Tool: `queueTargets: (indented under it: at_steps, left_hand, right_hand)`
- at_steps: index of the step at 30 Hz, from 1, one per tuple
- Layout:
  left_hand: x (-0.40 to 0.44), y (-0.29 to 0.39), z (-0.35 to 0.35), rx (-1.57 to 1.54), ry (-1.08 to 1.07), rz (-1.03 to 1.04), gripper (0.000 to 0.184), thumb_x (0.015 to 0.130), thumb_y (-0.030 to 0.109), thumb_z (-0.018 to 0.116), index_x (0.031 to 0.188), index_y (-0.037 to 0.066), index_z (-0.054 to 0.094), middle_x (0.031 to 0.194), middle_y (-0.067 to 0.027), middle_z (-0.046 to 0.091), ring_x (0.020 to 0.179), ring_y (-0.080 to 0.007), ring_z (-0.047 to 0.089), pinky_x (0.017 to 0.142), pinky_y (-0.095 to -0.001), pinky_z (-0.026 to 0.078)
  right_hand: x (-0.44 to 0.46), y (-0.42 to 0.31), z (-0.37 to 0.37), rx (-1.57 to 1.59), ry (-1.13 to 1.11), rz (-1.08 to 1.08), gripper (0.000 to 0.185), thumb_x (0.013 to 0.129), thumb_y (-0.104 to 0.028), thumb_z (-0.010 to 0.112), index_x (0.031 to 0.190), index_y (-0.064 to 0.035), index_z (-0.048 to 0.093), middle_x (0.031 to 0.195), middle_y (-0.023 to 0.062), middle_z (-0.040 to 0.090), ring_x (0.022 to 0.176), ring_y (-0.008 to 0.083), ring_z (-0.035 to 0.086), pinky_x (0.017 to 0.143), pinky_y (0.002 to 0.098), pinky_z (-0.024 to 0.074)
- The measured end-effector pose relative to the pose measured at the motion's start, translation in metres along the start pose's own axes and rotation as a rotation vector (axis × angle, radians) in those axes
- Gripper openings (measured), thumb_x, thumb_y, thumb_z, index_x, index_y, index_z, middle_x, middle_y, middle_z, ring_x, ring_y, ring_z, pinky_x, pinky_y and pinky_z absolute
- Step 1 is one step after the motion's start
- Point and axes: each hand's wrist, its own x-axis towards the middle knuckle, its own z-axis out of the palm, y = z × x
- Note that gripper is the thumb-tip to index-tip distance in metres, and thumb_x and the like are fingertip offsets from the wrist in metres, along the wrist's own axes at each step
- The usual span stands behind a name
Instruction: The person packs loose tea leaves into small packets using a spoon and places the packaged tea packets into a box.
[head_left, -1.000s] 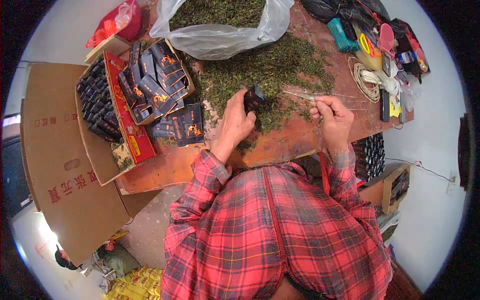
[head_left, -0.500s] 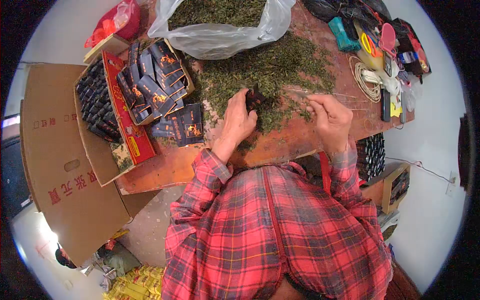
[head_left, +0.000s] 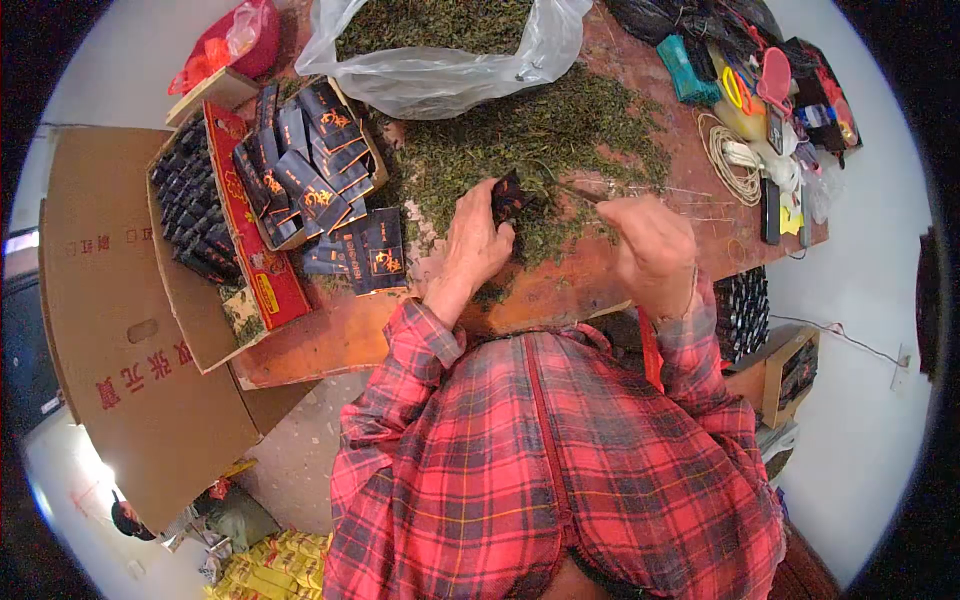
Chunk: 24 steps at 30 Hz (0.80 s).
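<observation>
My left hand (head_left: 474, 246) is closed around a small black packet (head_left: 507, 196) with orange print, held upright above the dried leaves. My right hand (head_left: 652, 246) is closed on a thin spoon-like tool (head_left: 580, 192). Its shaft points left toward the packet, and its far end is hard to make out among the leaves. Loose green dried leaves (head_left: 570, 130) lie spread over the reddish wooden table (head_left: 560, 294) around both hands. Beside my left wrist rest several flat black packets (head_left: 375, 252) with orange characters.
A plastic bag (head_left: 430, 85) of leaves stands at the back. On the left are a box of flat packets (head_left: 310, 165), a carton of black packets (head_left: 190, 210) and a cardboard flap (head_left: 130, 310). White cable (head_left: 735, 165), scissors (head_left: 738, 92) and a pink scoop (head_left: 775, 75) lie right.
My right hand has turned over and shifted slightly left, and the tool's shaft now reaches toward the packet. My left hand stays in place, with the packet tipped a little.
</observation>
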Motion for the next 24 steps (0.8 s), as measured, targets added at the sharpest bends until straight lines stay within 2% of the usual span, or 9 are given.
queueTargets:
  at_steps: [2,11,14,17,20,24]
  left_hand:
    - [0.000,0.002,-0.002,-0.003,-0.012,-0.008,0.063,0.081,0.005,0.062,0.141,-0.004,0.047,0.132,-0.0287,0.058,0.127,-0.0474,0.051,0.111,-0.0513,0.041]
    - [-0.002,-0.004,0.001,-0.019,0.005,0.015,0.062,0.080,0.005,0.063,0.139,-0.005,0.048,0.130,-0.0288,0.059,0.125,-0.0473,0.052,0.111,-0.0516,0.042]
    - [-0.001,0.001,-0.001,-0.032,-0.009,0.002,0.062,0.080,0.006,0.063,0.139,-0.005,0.048,0.130,-0.0289,0.059,0.125,-0.0475,0.053,0.110,-0.0516,0.042]
    - [-0.003,-0.005,0.001,-0.032,0.013,0.017,0.062,0.080,0.007,0.063,0.139,-0.004,0.049,0.129,-0.0290,0.059,0.124,-0.0473,0.053,0.109,-0.0516,0.043]
    - [-0.005,0.002,-0.007,-0.043,0.026,-0.021,0.061,0.081,0.008,0.064,0.138,-0.004,0.050,0.128,-0.0287,0.060,0.123,-0.0465,0.055,0.108,-0.0514,0.044]
    - [-0.012,0.014,-0.025,-0.005,0.064,-0.075,0.059,0.082,0.011,0.065,0.137,-0.004,0.051,0.126,-0.0285,0.061,0.121,-0.0456,0.057,0.107,-0.0507,0.045]
  right_hand:
    - [-0.001,0.001,-0.001,-0.029,-0.028,-0.024,0.029,0.073,0.006,0.066,0.100,-0.0030,0.072,0.091,0.0129,0.073,0.082,0.0311,0.072,0.071,0.0402,0.0583]
    - [0.001,-0.004,-0.003,-0.070,-0.036,-0.055,0.030,0.072,0.004,0.067,0.101,-0.0028,0.072,0.092,0.0126,0.073,0.082,0.0302,0.071,0.071,0.0397,0.0578]
    - [0.002,-0.008,-0.006,-0.074,-0.057,-0.067,0.030,0.072,0.005,0.068,0.101,-0.0031,0.072,0.093,0.0126,0.073,0.082,0.0299,0.071,0.070,0.0393,0.0579]
    - [-0.003,-0.002,-0.005,-0.035,0.027,-0.071,0.037,0.070,0.011,0.064,0.104,-0.0009,0.072,0.093,0.0151,0.074,0.084,0.0337,0.073,0.071,0.0398,0.0579]
    - [-0.011,0.007,-0.010,-0.064,0.111,0.044,0.032,0.076,0.012,0.063,0.102,-0.0007,0.074,0.092,0.0145,0.074,0.082,0.0330,0.073,0.072,0.0382,0.0580]
    - [-0.038,0.023,-0.013,-0.071,0.058,0.281,0.018,0.083,0.006,0.068,0.099,-0.0022,0.073,0.091,0.0161,0.073,0.080,0.0324,0.073,0.069,0.0394,0.0581]
